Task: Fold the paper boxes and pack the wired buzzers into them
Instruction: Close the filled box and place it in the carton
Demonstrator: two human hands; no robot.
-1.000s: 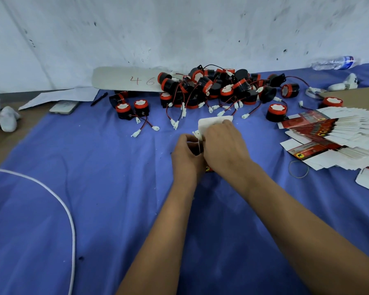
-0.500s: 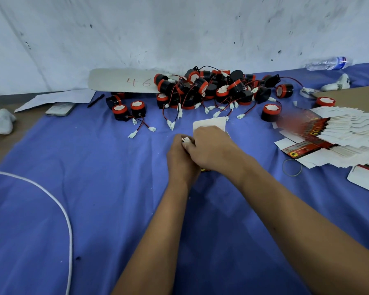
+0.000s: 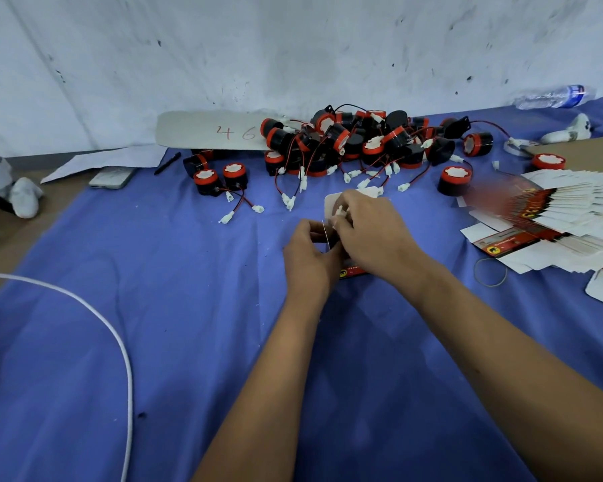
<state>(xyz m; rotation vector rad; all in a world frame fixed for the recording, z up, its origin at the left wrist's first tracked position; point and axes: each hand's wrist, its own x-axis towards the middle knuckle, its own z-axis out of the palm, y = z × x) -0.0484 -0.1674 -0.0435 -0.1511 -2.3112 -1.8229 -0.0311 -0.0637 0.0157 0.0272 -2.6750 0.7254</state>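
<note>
Counts, left to right: one white cable [image 3: 119, 342] curving over the near left; one phone [image 3: 111, 177] and one black pen [image 3: 168, 163] at the far left; three buzzers [image 3: 220, 175] set apart; one cardboard strip [image 3: 206, 132] marked "46"; one tangled heap of wired buzzers [image 3: 359, 144], too many and too overlapped to count; three loose buzzers right of it; one fanned stack of flat boxes [image 3: 550, 217], count unclear; one rubber band [image 3: 491, 272]; one plastic bottle [image 3: 554, 96] far right.

Hands, at centre: left hand [image 3: 310, 259] curled round one paper box [image 3: 354, 271], its red printed edge showing beneath. Right hand [image 3: 369, 231], fingers bent, pinches a white connector [image 3: 339, 213] at the box's open top, white flap [image 3: 331, 203] standing behind.

Surface: tabletop under blue cloth [image 3: 154, 394], bare brown edges left and right. White scuffed wall [image 3: 293, 46] behind.
</note>
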